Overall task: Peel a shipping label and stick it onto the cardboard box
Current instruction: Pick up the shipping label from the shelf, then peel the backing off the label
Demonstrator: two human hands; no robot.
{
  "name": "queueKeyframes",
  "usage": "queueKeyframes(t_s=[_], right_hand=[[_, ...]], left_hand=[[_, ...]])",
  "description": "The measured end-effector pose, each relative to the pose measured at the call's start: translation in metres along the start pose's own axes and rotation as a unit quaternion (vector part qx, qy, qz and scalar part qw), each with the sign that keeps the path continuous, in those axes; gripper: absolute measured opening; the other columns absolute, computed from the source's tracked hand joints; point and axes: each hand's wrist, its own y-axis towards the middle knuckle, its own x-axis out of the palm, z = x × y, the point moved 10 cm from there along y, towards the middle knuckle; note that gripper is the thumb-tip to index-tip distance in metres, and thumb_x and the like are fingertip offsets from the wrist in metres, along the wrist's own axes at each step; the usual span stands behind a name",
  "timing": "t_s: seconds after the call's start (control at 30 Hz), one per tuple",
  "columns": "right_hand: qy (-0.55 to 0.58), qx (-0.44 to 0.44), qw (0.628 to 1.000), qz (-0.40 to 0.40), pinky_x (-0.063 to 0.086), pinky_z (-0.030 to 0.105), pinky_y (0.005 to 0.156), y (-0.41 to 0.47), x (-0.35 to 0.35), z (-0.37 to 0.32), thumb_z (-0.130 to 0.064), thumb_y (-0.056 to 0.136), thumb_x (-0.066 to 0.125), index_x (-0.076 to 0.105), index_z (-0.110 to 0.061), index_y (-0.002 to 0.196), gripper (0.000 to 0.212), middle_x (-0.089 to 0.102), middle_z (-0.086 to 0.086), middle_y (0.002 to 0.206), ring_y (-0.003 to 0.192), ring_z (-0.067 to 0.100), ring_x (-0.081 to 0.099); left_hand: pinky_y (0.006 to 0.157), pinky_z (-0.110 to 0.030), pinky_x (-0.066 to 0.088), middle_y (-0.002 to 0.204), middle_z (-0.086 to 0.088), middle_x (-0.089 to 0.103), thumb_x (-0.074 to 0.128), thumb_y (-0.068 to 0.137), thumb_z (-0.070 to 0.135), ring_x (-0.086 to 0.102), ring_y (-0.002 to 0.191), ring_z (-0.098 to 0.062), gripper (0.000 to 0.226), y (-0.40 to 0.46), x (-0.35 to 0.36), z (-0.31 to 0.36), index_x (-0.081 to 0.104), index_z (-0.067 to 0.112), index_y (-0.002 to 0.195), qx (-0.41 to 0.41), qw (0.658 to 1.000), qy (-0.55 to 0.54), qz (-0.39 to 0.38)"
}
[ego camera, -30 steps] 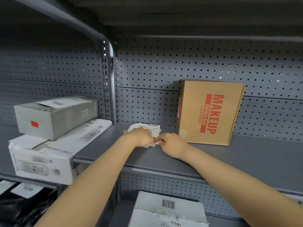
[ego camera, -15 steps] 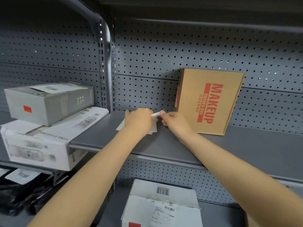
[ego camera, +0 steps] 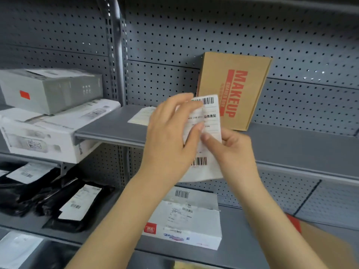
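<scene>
We see both hands raised in front of the shelf, holding a shipping label (ego camera: 210, 121) upright between them. The left hand (ego camera: 171, 136) covers the label's left side, its fingers closed on that edge with the thumb lying across the printed face. The right hand (ego camera: 231, 150) grips the right side lower down, thumb on the front, fingers behind – both hands are pinching the label. Whether the backing has begun to come away, we cannot tell; motion blur softens the edges. A barcode shows at the top of the label and another near the bottom.

Behind the label and a little to the right, the cardboard box (ego camera: 235, 92) stands on the grey shelf (ego camera: 291, 144), tilted back against the pegboard wall (ego camera: 252, 32), its red "MAKEUP" print facing us. The label does not touch it. A loose sheet of paper (ego camera: 141, 116) lies flat on the shelf – behind the left hand.

On the left, a grey box (ego camera: 52, 90) sits on top of a white box (ego camera: 48, 131). Below them lie black mailer bags (ego camera: 48, 200) bearing white labels, and another white parcel (ego camera: 188, 222) rests on the lower shelf beneath the hands.
</scene>
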Motion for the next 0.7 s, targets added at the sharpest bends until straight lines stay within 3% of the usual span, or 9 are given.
queueKeyframes(t_s=[0.07, 0.13, 0.2, 0.27, 0.4, 0.57, 0.7], right_hand=[[-0.022, -0.007, 1.000, -0.010, 0.051, 0.021, 0.054, -0.036, -0.008, -0.001, -0.012, 0.089, 0.061, 0.074, -0.017, 0.083, 0.015, 0.075, 0.005, 0.073, 0.060, 0.011, 0.066], [-0.047, 0.003, 0.999, -0.006, 0.049, 0.023, 0.054, -0.069, -0.020, 0.006, -0.014, 0.088, 0.061, 0.074, -0.022, 0.081, 0.017, 0.074, 0.007, 0.075, 0.060, 0.012, 0.064], [-0.048, 0.038, 0.998, -0.015, 0.055, 0.033, 0.061, -0.097, -0.035, 0.020, -0.016, 0.088, 0.061, 0.074, -0.026, 0.085, 0.017, 0.076, 0.004, 0.078, 0.069, 0.020, 0.071], [-0.031, 0.080, 0.996, -0.031, 0.057, 0.038, 0.064, -0.120, -0.049, 0.031, -0.014, 0.087, 0.061, 0.074, -0.023, 0.088, 0.016, 0.077, 0.005, 0.083, 0.075, 0.026, 0.072], [0.058, 0.125, 0.990, 0.010, 0.053, 0.018, 0.064, -0.153, -0.093, 0.032, -0.011, 0.083, 0.061, 0.071, -0.011, 0.090, 0.012, 0.077, 0.001, 0.080, 0.071, 0.009, 0.070], [0.054, 0.139, 0.987, 0.054, 0.057, 0.025, 0.063, -0.184, -0.136, 0.029, -0.012, 0.084, 0.063, 0.070, -0.018, 0.080, 0.010, 0.075, 0.002, 0.074, 0.070, 0.015, 0.069], [0.033, 0.136, 0.989, 0.055, 0.059, 0.029, 0.063, -0.203, -0.153, 0.024, -0.007, 0.085, 0.062, 0.068, -0.012, 0.074, 0.014, 0.073, 0.003, 0.066, 0.062, 0.016, 0.067]], left_hand=[[0.115, -0.050, 0.008, 0.136, 0.001, 0.051, 0.051, 0.091, 0.031, 0.041, 0.129, -0.017, 0.039, -0.009, 0.003, 0.013, 0.053, 0.020, 0.128, -0.014, 0.996, 0.087, -0.011], [0.112, -0.054, -0.003, 0.115, 0.006, 0.063, 0.047, 0.092, 0.038, 0.052, 0.117, -0.016, 0.027, -0.024, 0.018, 0.024, 0.058, 0.025, 0.113, -0.033, 0.990, 0.125, -0.059], [0.111, -0.059, 0.003, 0.083, 0.012, 0.062, 0.049, 0.092, 0.039, 0.058, 0.094, -0.016, 0.015, -0.044, 0.034, 0.032, 0.058, 0.027, 0.090, -0.065, 0.989, 0.085, -0.104], [0.112, -0.056, 0.010, 0.073, 0.012, 0.059, 0.049, 0.091, 0.039, 0.055, 0.085, -0.014, 0.015, -0.066, 0.050, 0.040, 0.054, 0.030, 0.081, -0.093, 0.984, 0.041, -0.145], [0.112, -0.041, 0.005, 0.068, 0.008, 0.056, 0.051, 0.090, 0.041, 0.050, 0.081, -0.005, 0.014, -0.105, 0.072, 0.068, 0.055, 0.034, 0.078, -0.104, 0.969, -0.007, -0.223], [0.113, -0.040, 0.004, 0.071, 0.008, 0.059, 0.050, 0.089, 0.042, 0.050, 0.083, -0.001, 0.018, -0.142, 0.089, 0.107, 0.051, 0.036, 0.071, -0.092, 0.949, -0.027, -0.300], [0.114, -0.039, 0.008, 0.071, 0.007, 0.058, 0.051, 0.089, 0.041, 0.047, 0.078, 0.003, 0.018, -0.160, 0.092, 0.127, 0.056, 0.032, 0.074, -0.091, 0.943, -0.013, -0.321]])
